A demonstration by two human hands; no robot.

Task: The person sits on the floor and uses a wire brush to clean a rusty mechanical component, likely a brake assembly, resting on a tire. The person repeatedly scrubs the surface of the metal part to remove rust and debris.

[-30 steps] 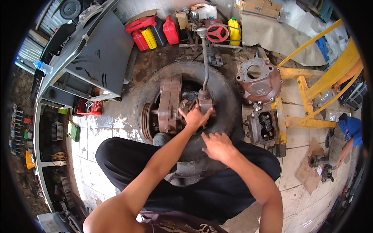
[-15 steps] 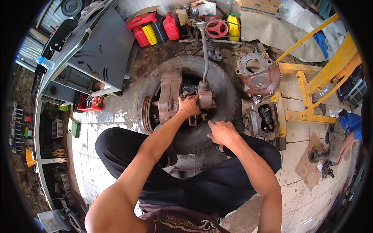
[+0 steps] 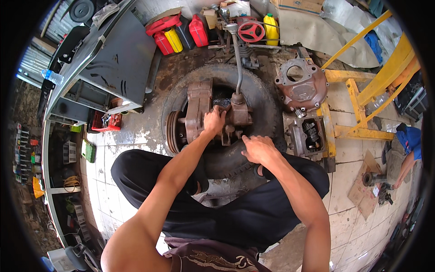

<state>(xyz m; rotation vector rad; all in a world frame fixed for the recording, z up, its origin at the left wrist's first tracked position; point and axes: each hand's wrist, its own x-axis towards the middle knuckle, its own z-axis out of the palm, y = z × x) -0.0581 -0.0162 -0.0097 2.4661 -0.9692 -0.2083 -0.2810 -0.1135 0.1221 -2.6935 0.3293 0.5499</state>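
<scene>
A brown, grease-stained gearbox lies on a large black tyre in front of me. A grooved pulley wheel is on its left side, and a long gear lever stands up from its right part. My left hand is at the middle of the gearbox, its fingers drawn together at the gap between the housings; what they grip, if anything, is hidden. Over the tyre's near right part, my right hand holds nothing, its fingers loosely bent and apart, index finger close to the gearbox's lower right edge.
To the right are a bell-shaped housing, an open gear case and a yellow steel frame. A grey metal cabinet stands at left, and red jugs at the back. Another person's arm reaches toward cardboard at far right.
My left hand has shifted slightly left, and its fingers have drawn closer together. The right hand has barely moved. At far right, the other person's arm has moved lower.
</scene>
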